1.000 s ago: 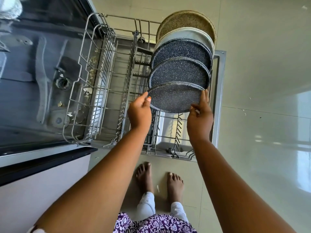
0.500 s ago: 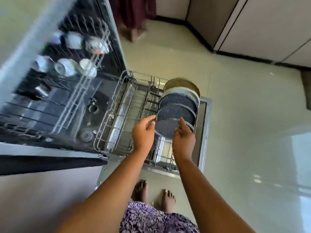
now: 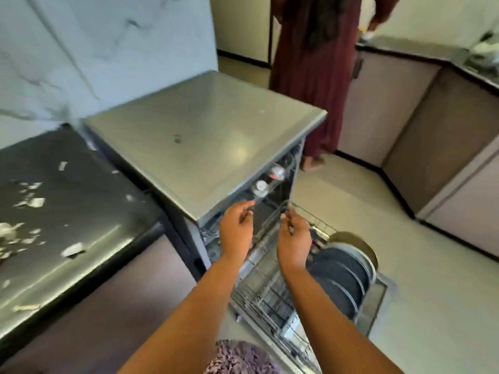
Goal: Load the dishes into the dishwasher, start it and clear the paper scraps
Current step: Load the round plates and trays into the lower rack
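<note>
The grey dishwasher (image 3: 205, 136) stands open with its lower wire rack (image 3: 272, 298) pulled out over the door. Several dark speckled plates (image 3: 340, 279) stand on edge at the rack's right side, with a tan plate (image 3: 356, 240) behind them. Cups (image 3: 267, 182) sit in the upper rack inside. My left hand (image 3: 236, 230) and my right hand (image 3: 294, 241) hover above the lower rack, fingers relaxed, holding nothing. White paper scraps (image 3: 32, 203) lie scattered on the black counter (image 3: 67, 228) to the left.
Another person in a maroon dress (image 3: 310, 63) stands behind the dishwasher. Beige cabinets (image 3: 432, 125) with a dark worktop run along the right wall. The light tiled floor (image 3: 432, 306) lies to the right of the rack.
Both hands have let go of the front speckled plate and lifted away from it. The view has swung up from the rack to the dishwasher's top and the counter.
</note>
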